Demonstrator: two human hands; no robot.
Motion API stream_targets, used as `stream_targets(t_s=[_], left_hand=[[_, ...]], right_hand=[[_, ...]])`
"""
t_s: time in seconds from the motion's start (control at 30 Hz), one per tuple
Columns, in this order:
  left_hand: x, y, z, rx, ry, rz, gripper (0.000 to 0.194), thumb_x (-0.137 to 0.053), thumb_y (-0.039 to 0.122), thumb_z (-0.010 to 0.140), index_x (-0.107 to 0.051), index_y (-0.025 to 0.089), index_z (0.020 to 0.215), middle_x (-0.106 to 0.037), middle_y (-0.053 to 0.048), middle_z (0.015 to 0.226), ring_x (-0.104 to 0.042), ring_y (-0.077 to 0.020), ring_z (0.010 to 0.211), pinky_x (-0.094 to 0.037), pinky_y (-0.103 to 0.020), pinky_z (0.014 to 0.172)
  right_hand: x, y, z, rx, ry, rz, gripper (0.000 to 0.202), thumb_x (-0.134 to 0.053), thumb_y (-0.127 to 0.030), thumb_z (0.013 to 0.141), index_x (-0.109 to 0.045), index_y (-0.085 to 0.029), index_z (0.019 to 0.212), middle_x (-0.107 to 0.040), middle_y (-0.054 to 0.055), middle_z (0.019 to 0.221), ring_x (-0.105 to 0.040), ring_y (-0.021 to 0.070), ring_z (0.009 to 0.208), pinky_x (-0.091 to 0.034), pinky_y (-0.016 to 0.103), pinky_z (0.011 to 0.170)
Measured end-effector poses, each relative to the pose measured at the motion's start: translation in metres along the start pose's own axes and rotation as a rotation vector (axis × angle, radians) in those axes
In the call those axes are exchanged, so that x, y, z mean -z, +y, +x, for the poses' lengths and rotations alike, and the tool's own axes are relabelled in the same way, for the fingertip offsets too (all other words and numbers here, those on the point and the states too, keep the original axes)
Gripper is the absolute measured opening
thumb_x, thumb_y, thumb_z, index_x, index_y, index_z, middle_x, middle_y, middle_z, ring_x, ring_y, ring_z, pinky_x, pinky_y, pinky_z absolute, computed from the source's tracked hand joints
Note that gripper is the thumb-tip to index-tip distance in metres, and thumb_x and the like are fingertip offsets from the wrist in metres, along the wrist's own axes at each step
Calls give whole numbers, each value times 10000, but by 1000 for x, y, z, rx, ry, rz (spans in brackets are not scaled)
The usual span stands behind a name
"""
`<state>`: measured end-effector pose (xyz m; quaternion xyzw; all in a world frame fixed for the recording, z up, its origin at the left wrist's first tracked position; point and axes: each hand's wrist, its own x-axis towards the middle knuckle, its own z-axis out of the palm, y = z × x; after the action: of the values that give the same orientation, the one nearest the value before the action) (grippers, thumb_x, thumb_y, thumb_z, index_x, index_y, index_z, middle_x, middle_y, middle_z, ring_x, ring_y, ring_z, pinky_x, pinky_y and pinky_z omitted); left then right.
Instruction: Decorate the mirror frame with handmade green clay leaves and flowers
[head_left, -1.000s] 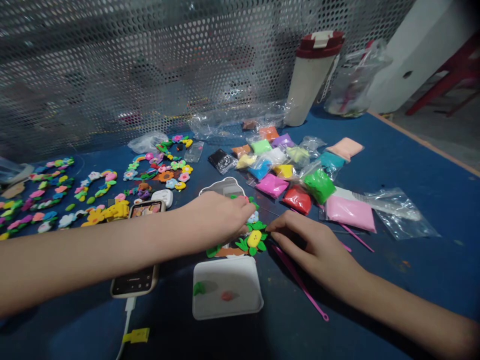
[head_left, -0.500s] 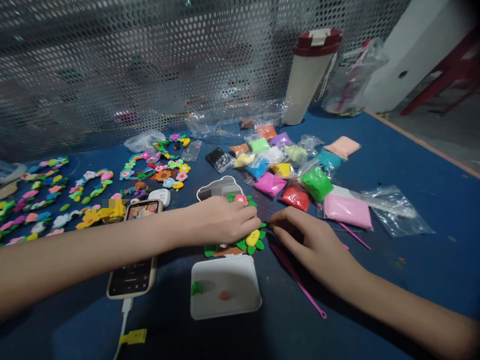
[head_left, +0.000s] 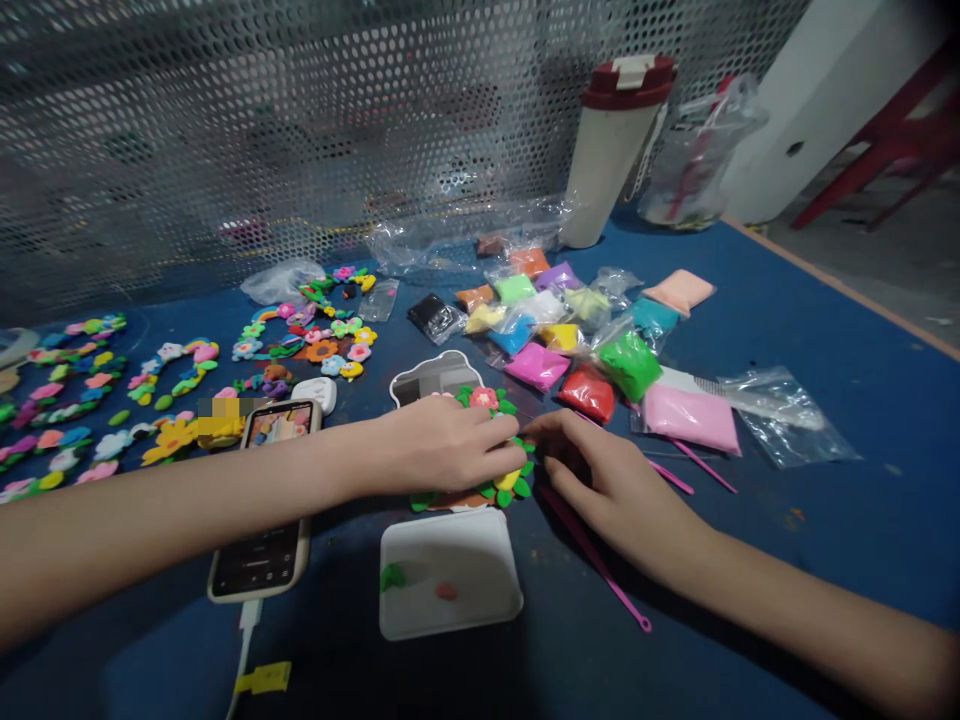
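A cloud-shaped mirror point(head_left: 431, 378) with a white edge lies on the table, decorated with clay leaves, a pink clay flower point(head_left: 482, 398) and a yellow clay piece point(head_left: 510, 480). My left hand point(head_left: 457, 445) rests over its middle, fingers together and pressing on the decorated right side, covering much of it. Close by on the right, my right hand point(head_left: 600, 470) is curled, fingertips at the mirror's right edge by the green leaves; whatever is between them is hidden. Below the mirror sits a white lid-like tray point(head_left: 480, 600) with a green and an orange clay bit.
Colourful clay packets point(head_left: 536, 368) spread behind my hands. A phone point(head_left: 259, 560) with a cable lies under my left forearm, and clay-decorated pieces point(head_left: 176, 370) fill the left. Pink tools point(head_left: 619, 595) lie near my right hand. A tumbler point(head_left: 615, 150) stands at the back.
My left fingers have shifted slightly down over the yellow clay piece. My right fingertips have moved a little left toward the mirror's edge. The view has shifted slightly.
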<state>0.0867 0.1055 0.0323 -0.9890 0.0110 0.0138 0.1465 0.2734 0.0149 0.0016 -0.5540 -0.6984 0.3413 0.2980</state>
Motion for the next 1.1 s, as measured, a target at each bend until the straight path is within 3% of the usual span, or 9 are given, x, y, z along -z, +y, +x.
stream_targets(t_s=[0.3,0.43,0.57,0.67,0.73,0.83,0.93,1.1], left_hand=[[3,10,9,5,-15,35,152,-386,147,875,-536,168,862,-572,-58,763,-552,-183,652,-326,-277,442],[12,7,7,71,-39,65,172,-370,132,881,-537,151,919,-591,-68,813,-560,-187,691,-347,-283,464],[30,-2,-15,203,-42,116,240,-308,108,894,-532,141,975,-589,-56,803,-545,-161,650,-339,-260,471],[41,0,-42,439,-37,164,284,-262,144,911,-524,152,1021,-597,-62,827,-543,-158,603,-287,-253,422],[44,9,-59,567,-30,138,273,-283,248,925,-538,162,965,-608,-61,821,-547,-164,558,-271,-259,385],[43,31,-75,699,35,51,298,-281,305,933,-540,172,870,-606,-44,737,-580,-173,575,-378,-261,460],[36,54,-81,837,58,-78,315,-282,309,934,-528,195,773,-575,1,638,-516,-130,436,-322,-249,397],[20,74,-80,843,18,-115,343,-312,281,930,-519,200,668,-532,4,569,-509,-141,467,-325,-265,452]], right_hand=[[-2,1,0,-1,-14,4,303,-421,-30,792,-502,-176,1046,-603,53,990,-571,175,881,-455,337,792],[-1,1,-1,-4,-19,0,291,-422,-40,802,-500,-176,1047,-603,54,974,-572,177,868,-459,340,783],[1,0,-2,-4,-20,-17,275,-433,-63,818,-497,-195,1052,-612,49,971,-583,181,856,-470,337,751],[4,1,0,-8,-11,-33,237,-449,-92,831,-495,-200,1036,-607,45,947,-585,176,823,-477,326,718],[5,0,3,-6,3,-44,197,-462,-119,842,-489,-198,1020,-599,42,923,-580,168,784,-476,314,687],[6,-3,7,15,13,-70,163,-516,-182,842,-486,-191,1003,-583,34,873,-563,162,738,-462,297,640],[3,-7,11,56,3,-101,187,-567,-227,825,-482,-188,987,-566,33,858,-544,163,728,-447,288,616],[-7,-11,17,110,12,-171,166,-568,-231,813,-479,-184,945,-529,45,878,-506,175,739,-412,297,612]])
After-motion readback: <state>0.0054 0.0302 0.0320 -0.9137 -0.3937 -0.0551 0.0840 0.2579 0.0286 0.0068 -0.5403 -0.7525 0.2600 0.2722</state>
